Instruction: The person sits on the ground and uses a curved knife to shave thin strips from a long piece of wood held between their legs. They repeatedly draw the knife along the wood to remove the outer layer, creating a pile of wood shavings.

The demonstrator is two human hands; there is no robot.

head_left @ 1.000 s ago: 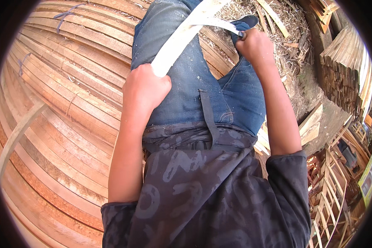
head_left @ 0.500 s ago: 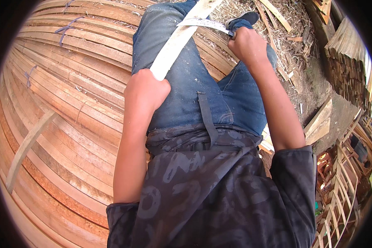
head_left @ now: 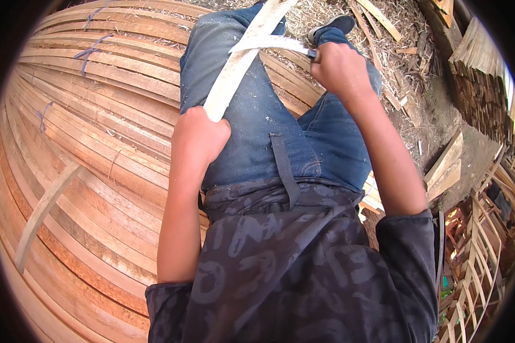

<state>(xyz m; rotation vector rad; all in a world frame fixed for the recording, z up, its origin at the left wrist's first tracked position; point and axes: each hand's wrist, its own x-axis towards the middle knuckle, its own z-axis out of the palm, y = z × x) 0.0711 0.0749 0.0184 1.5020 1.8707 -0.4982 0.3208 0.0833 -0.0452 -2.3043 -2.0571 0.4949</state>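
My left hand [head_left: 198,136] is closed round the near end of a pale wooden strip [head_left: 233,78]. The strip slants away over my thigh and runs out past the top edge. In my right hand [head_left: 343,70] is the dark handle of a knife [head_left: 277,42] with a long, curved, light blade. The blade lies across the strip, a good way beyond my left hand, its tip reaching past the strip's left side. My right fingers wrap the handle and hide most of it.
Bundles of long planks [head_left: 97,120], some bound with cord [head_left: 91,50], fill the left side. Shavings [head_left: 315,17] litter the ground ahead. A stack of thin boards [head_left: 480,86] stands at the right, above a lattice of slats [head_left: 475,274]. A curved slat [head_left: 43,208] lies over the planks.
The knife blade has slid down the strip toward me, and my right hand has come slightly nearer and left. My left hand and the strip sit a little lower in view.
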